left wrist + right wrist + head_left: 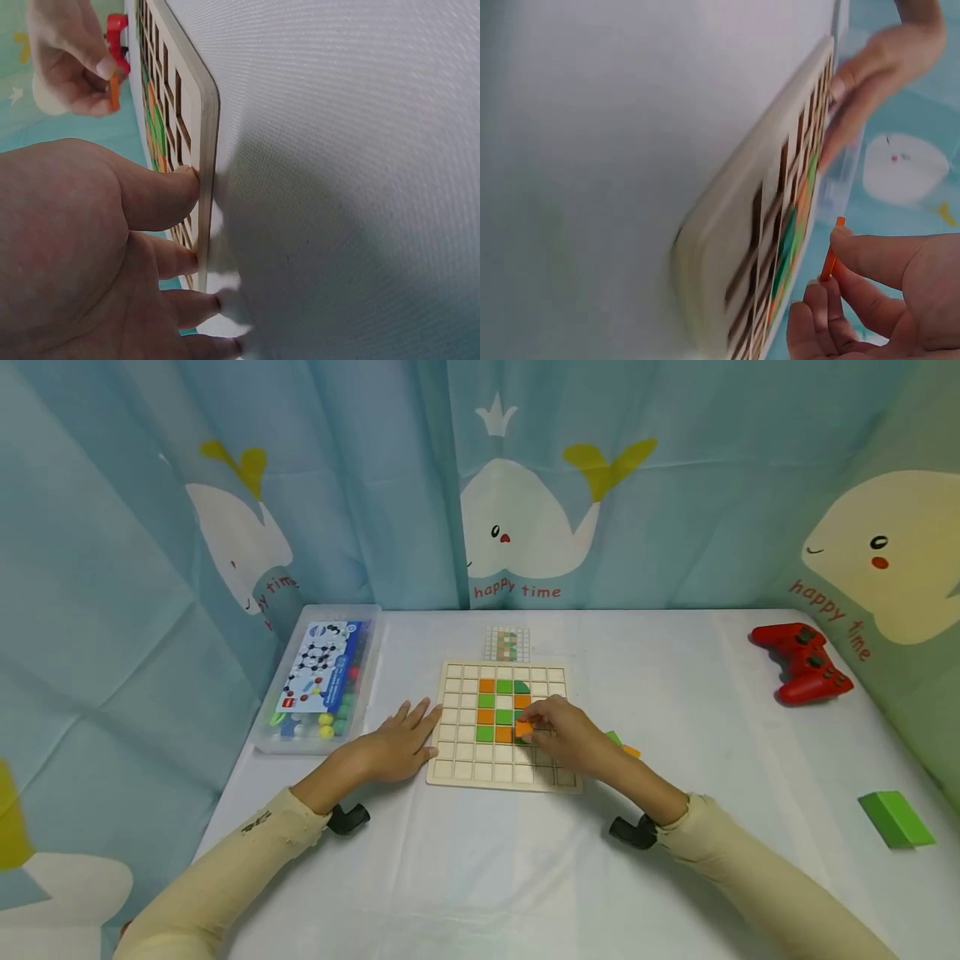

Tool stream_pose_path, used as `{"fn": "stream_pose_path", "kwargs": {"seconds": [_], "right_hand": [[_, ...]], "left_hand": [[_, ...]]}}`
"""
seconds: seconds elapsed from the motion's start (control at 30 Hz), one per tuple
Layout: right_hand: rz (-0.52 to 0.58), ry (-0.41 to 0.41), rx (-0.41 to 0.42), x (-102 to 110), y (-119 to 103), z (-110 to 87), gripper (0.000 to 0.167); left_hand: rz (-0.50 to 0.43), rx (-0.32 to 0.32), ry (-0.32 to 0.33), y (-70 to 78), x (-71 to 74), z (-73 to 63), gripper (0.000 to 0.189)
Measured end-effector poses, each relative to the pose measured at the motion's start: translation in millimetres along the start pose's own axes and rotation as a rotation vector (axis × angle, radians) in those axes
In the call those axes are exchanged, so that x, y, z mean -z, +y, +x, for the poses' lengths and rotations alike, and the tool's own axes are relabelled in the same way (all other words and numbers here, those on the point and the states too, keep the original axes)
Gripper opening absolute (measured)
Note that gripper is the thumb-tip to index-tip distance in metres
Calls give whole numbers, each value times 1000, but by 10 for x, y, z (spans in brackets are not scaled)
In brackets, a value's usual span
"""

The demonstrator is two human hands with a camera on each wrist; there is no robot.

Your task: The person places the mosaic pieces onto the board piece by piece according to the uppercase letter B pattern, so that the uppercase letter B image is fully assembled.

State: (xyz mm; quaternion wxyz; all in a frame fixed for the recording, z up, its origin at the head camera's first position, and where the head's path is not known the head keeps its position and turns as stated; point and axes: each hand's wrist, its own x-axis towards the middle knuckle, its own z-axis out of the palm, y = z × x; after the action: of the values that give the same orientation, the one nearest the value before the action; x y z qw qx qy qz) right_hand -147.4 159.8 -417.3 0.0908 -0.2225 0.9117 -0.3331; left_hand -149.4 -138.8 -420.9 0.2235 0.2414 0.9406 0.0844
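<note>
A square wooden grid board (456, 752) lies on the table, with orange, light green and dark green tiles set in its middle cells. My right hand (564, 735) pinches an orange tile (830, 259) between thumb and fingers, just above the right part of the tile pattern. In the left wrist view the orange tile (115, 91) is seen edge-on, clear of the board. My left hand (397, 745) lies with straight, spread fingers at the board's left edge; its thumb (180, 191) touches the rim. Behind the board sits a small printed pattern card (507, 645).
Left of the board stands a clear plastic box (318, 681) of coloured balls. A light green tile (614, 737) and an orange one (632, 751) lie beside my right forearm. Farther right are a red game controller (802, 664) and a green block (896, 819). A curtain (405, 485) hangs behind.
</note>
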Motion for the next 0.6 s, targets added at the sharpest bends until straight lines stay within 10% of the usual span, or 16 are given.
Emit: {"fn": "stream_pose_path", "kwargs": {"seconds": [0.6], "right_hand": [[-152, -19, 119, -472, -357, 179, 12]], "left_hand": [[9, 13, -9, -8, -12, 24, 65]]}}
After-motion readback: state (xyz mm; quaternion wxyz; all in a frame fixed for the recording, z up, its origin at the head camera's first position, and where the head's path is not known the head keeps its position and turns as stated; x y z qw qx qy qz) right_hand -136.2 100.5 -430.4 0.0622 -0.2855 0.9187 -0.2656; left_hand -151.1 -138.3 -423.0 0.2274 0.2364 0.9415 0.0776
